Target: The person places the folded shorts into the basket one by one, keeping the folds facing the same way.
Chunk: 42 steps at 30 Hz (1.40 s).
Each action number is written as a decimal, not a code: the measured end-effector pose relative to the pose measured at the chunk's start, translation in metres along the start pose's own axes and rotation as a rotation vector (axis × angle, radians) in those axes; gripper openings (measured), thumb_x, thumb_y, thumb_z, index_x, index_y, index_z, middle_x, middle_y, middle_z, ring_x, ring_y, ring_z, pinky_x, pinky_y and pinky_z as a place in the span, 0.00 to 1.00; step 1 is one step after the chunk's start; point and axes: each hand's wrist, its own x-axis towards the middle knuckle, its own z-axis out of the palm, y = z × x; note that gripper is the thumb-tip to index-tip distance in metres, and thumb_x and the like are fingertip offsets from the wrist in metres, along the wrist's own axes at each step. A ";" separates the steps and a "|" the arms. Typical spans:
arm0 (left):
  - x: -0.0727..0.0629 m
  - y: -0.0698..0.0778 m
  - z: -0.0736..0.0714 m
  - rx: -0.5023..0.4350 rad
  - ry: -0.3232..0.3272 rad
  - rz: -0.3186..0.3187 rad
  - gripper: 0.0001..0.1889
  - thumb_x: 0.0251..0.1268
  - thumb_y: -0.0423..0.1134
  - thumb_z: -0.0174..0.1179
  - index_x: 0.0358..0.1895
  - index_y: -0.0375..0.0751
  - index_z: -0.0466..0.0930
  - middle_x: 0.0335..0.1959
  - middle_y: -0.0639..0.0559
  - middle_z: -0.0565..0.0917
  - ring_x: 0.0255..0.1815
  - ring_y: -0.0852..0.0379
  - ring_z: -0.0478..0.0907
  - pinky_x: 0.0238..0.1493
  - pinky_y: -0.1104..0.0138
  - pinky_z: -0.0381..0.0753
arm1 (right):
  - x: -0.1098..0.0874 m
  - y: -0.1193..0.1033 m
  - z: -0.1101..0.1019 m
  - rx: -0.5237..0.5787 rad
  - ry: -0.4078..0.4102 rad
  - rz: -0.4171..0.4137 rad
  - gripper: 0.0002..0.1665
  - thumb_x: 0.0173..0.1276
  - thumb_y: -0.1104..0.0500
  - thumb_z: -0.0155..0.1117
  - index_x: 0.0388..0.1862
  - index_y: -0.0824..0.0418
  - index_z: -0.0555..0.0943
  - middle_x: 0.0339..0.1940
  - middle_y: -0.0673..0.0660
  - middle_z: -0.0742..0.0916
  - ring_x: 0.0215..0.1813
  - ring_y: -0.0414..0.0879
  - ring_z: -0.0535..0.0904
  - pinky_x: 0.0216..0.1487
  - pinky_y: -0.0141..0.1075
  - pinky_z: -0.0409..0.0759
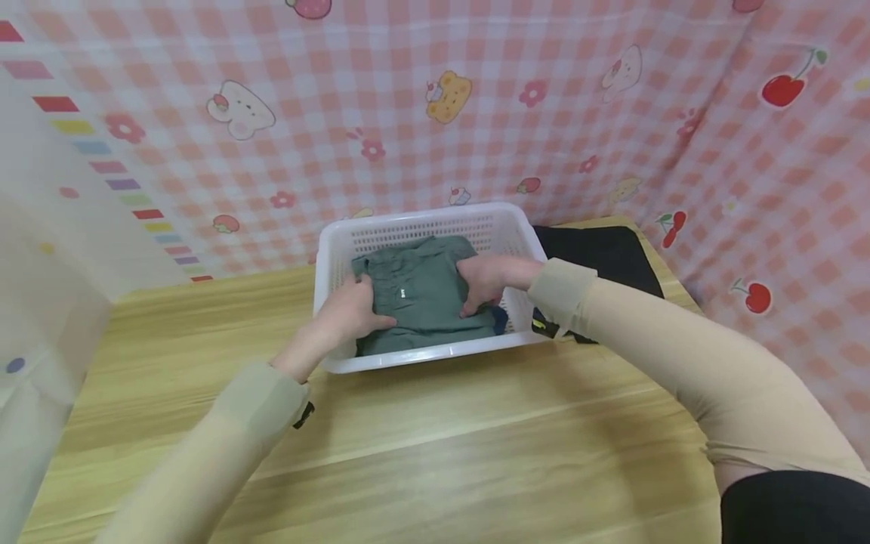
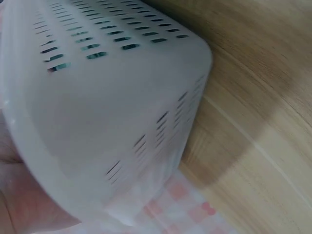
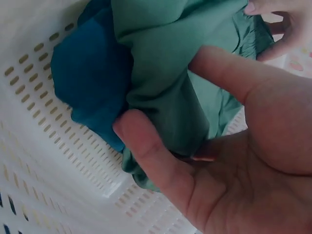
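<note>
A folded green garment [image 1: 428, 283] with a gathered elastic waistband and a small white label lies in the white plastic basket [image 1: 435, 353]. My left hand [image 1: 347, 308] holds its waistband end, thumb on top and fingers at the left edge. At the opposite end my right hand [image 1: 484, 281] grips the cloth. In the right wrist view, that hand's thumb and index finger [image 3: 146, 146] lie spread over the green folds, with other fingers partly hidden behind them. Beside and under the garment a dark blue cloth [image 3: 92, 73] shows. In the left wrist view the basket's wall [image 2: 97, 112] hides most of the left hand.
The basket stands on a wood-grain table [image 1: 421, 453], close to a pink checked curtain [image 1: 408, 113] with cartoon prints. A flat black item [image 1: 605, 257] lies to the basket's right, partly behind my right forearm. More checked cloth [image 1: 802, 189] hangs along the right side.
</note>
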 end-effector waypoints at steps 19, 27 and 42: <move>0.010 0.001 0.007 0.058 -0.046 -0.011 0.53 0.73 0.54 0.66 0.79 0.14 0.48 0.79 0.18 0.60 0.80 0.28 0.65 0.82 0.45 0.68 | 0.013 0.005 -0.001 -0.038 -0.123 0.043 0.44 0.72 0.47 0.70 0.76 0.68 0.63 0.67 0.64 0.77 0.50 0.47 0.81 0.48 0.38 0.90; 0.006 -0.002 0.009 -0.005 -0.024 -0.016 0.54 0.73 0.53 0.66 0.79 0.14 0.44 0.80 0.18 0.58 0.81 0.29 0.63 0.82 0.45 0.67 | 0.008 0.008 0.000 -0.094 -0.098 0.019 0.52 0.75 0.43 0.66 0.83 0.68 0.55 0.77 0.66 0.74 0.58 0.48 0.79 0.49 0.42 0.89; -0.012 0.001 0.014 -0.092 0.161 0.048 0.50 0.75 0.49 0.65 0.83 0.23 0.46 0.85 0.21 0.44 0.87 0.23 0.41 0.87 0.40 0.52 | -0.028 0.017 0.003 -0.081 0.141 -0.048 0.58 0.77 0.39 0.64 0.88 0.66 0.45 0.87 0.72 0.56 0.88 0.65 0.54 0.88 0.56 0.57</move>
